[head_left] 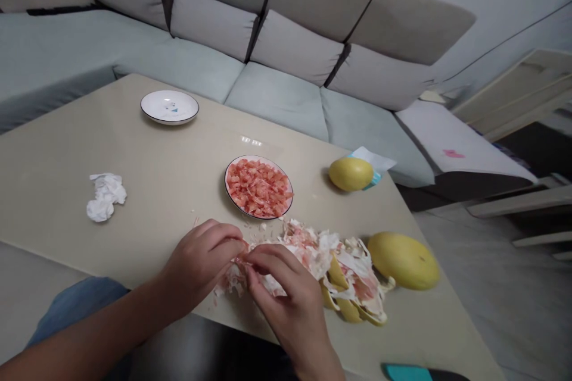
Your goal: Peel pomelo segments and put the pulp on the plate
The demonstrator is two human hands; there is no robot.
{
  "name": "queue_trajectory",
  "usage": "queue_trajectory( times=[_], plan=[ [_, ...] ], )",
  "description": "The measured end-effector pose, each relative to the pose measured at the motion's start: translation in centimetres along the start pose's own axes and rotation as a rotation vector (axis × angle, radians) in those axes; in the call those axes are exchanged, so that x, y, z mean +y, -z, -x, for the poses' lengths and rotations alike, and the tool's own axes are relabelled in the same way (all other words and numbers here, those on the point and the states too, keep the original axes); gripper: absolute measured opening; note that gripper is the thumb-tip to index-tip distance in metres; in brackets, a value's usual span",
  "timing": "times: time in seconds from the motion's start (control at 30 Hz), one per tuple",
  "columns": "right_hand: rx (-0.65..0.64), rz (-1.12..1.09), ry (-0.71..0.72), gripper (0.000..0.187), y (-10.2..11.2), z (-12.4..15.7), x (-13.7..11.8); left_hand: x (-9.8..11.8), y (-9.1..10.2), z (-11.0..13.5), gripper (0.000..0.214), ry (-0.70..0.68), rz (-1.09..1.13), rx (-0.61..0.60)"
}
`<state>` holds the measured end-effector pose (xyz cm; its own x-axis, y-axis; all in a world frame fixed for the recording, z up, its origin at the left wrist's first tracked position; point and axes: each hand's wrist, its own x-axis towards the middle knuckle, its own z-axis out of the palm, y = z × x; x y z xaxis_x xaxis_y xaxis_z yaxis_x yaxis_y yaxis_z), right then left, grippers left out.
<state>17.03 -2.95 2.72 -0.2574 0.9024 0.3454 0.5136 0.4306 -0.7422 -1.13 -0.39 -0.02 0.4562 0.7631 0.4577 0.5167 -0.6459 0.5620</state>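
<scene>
Over the near side of the table, my left hand (199, 259) and my right hand (292, 292) meet with fingertips pinched on a small pink piece of pomelo flesh (242, 255). The fingers cover most of that piece. Just beyond them lies a dark-rimmed white plate (227, 191) heaped with peeled pink pomelo pulp (258, 186). Beneath and right of my hands spreads a pile of torn white membrane (324, 250) and yellow pomelo peel (349, 309). One whole yellow pomelo (404, 261) rests against the pile's right end.
A second pomelo (351, 174) sits by a blue tissue pack (374, 165). Crumpled white tissue (106, 196) lies at left, and another white plate (170, 107) stands at the far left. A teal-and-black object (409, 372) is at the near right edge. A grey sofa (286, 89) borders the table (147, 155).
</scene>
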Motion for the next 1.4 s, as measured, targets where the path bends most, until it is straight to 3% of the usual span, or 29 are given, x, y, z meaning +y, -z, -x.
queue_trajectory(
  times=[0.4, 0.7, 1.07, 1.2, 1.4],
  plan=[
    [0.028, -0.051, -0.065, 0.016, 0.2, 0.0, 0.4, -0.3, -0.1, 0.1, 0.021, 0.036, 0.021, -0.057],
    [-0.047, 0.058, 0.025, 0.018, -0.2, 0.1, 0.9, -0.5, -0.3, 0.1, 0.022, 0.052, -0.005, -0.094],
    [-0.057, -0.145, -0.176, 0.011, 0.7, -0.3, 0.4, -0.5, -0.1, 0.0, 0.019, 0.106, 0.084, -0.074],
    [-0.028, -0.134, -0.168, 0.012, 1.1, -0.4, 0.9, -0.2, 0.0, -0.2, 0.009, 0.202, 0.191, -0.066],
    [-0.061, -0.113, -0.100, 0.018, 0.9, -0.3, 1.3, 0.0, -0.1, -0.5, 0.011, 0.378, 0.310, -0.172]
  ],
)
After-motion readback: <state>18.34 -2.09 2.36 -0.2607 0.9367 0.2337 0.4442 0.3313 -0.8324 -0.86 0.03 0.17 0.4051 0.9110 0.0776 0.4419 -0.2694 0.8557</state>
